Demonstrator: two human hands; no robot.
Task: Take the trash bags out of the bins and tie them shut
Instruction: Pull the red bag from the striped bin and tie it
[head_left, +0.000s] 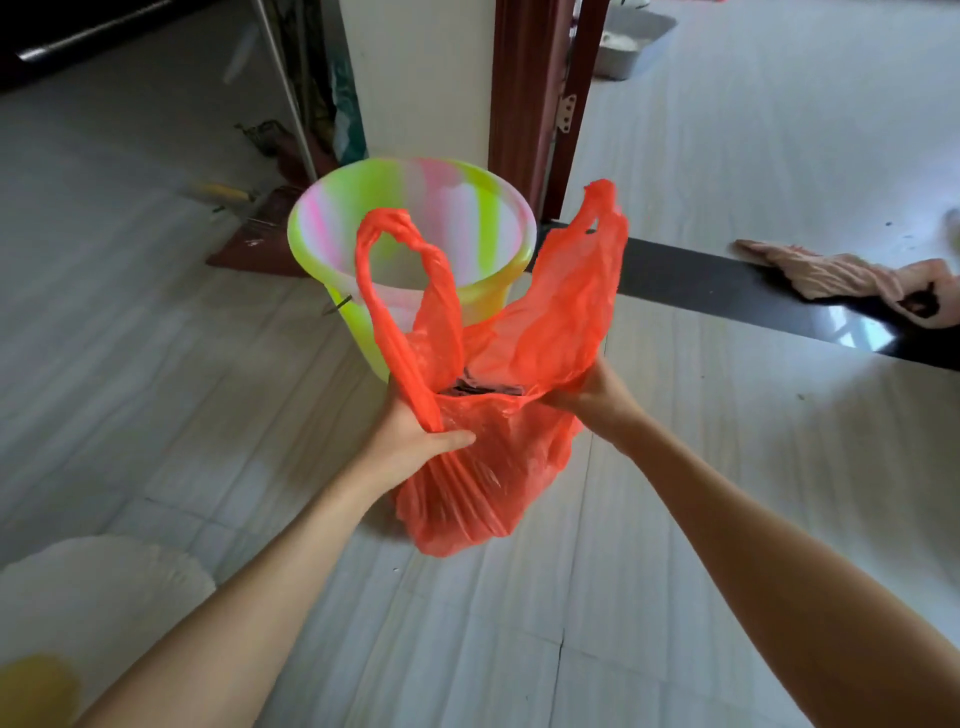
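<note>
A red plastic trash bag (483, 467) hangs above the floor in front of me, outside the bin. Its two handle loops stand up and its mouth gapes, showing dark rubbish inside. My left hand (410, 436) grips the bag's left edge at the base of the left loop. My right hand (587, 389) pinches the right edge below the other loop. Behind the bag stands the bin (332, 228), a green, pink and white striped plastic bucket, upright with nothing visible inside.
A white wall corner (415, 78) and a dark red door frame (524, 104) rise just behind the bin. A pink cloth (857, 275) lies on the dark threshold strip (727, 291) at right. A red dustpan (260, 244) lies left of the bin. White fabric (88, 597) sits bottom left.
</note>
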